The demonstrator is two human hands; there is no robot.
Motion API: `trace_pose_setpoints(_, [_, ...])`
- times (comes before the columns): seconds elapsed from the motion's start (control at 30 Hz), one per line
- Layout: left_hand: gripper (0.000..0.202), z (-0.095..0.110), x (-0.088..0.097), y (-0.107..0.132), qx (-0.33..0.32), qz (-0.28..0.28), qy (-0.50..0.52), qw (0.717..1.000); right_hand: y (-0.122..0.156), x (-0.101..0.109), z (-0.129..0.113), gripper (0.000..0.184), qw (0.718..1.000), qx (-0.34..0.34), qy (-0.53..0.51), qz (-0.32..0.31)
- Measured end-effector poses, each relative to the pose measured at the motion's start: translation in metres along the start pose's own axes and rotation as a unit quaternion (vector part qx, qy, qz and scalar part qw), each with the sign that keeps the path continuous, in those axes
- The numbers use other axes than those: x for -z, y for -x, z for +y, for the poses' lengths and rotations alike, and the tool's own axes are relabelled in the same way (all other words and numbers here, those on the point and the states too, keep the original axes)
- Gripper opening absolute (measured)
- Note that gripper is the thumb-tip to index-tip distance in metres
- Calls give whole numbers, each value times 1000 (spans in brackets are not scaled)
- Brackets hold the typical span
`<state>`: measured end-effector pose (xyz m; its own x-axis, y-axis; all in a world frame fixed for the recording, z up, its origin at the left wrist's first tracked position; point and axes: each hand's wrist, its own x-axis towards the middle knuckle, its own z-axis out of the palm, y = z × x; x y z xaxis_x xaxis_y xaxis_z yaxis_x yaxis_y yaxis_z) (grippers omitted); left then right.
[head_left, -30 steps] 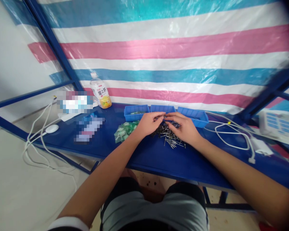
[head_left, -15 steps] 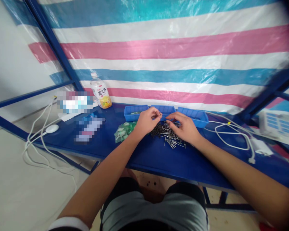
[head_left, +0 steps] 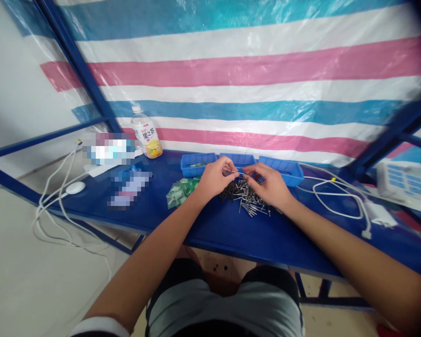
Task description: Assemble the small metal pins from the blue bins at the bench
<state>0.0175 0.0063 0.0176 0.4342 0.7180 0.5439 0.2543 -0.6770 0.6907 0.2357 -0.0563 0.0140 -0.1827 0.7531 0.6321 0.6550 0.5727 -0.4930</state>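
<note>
My left hand (head_left: 214, 178) is closed in a pinch on a thin silver blind rivet (head_left: 236, 172), held level above the pile. The rivet's right end reaches the fingertips of my right hand (head_left: 265, 183), whose thumb and forefinger are closed around that end. Below both hands lies a pile of blind rivets (head_left: 251, 203), dark ones to the left and silver ones to the right; my right hand covers part of it. Behind the hands stand three blue bins: a left bin (head_left: 189, 170) with small pieces inside, a middle bin (head_left: 247, 162) partly hidden by my fingers, and a right bin (head_left: 292, 179).
Green plastic bags (head_left: 178, 193) lie left of my left hand on the blue table (head_left: 217, 234). A drink bottle (head_left: 148, 135) stands at the back left. White cables (head_left: 337, 213) and an adapter (head_left: 381, 215) lie on the right. A striped sheet (head_left: 231, 70) hangs behind.
The silver rivet now shows stretched between my two hands; earlier it was not visible as a line there. My right fingertips have shifted slightly. The pile and bins look the same.
</note>
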Motion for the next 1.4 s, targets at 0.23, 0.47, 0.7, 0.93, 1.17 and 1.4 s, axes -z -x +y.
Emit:
trace_pose_setpoints(0.23, [19,5,-1,1,4,-4,50,999,0,-1,3,19,998,17,8,-56])
trace_pose_setpoints(0.47, [44,7,-4,1,30,-32,85,995,0,-6,5,26,992,-72,-95,-36])
trace_pose_setpoints(0.7, [23,6,1,4,-49,-77,-128,988,-6,-8,17,27,890,-263,-363,85])
trace_pose_setpoints(0.93, [48,4,2,8,-24,-149,-206,967,-13,5,17,18,799,-366,-449,163])
trace_pose_setpoints(1.17, [31,2,4,4,-26,-166,-199,965,-11,4,13,26,813,-351,-448,123])
trace_pose_setpoints(1.4, [21,-1,4,2,-19,-151,-180,972,-10,1,8,32,829,-330,-440,100])
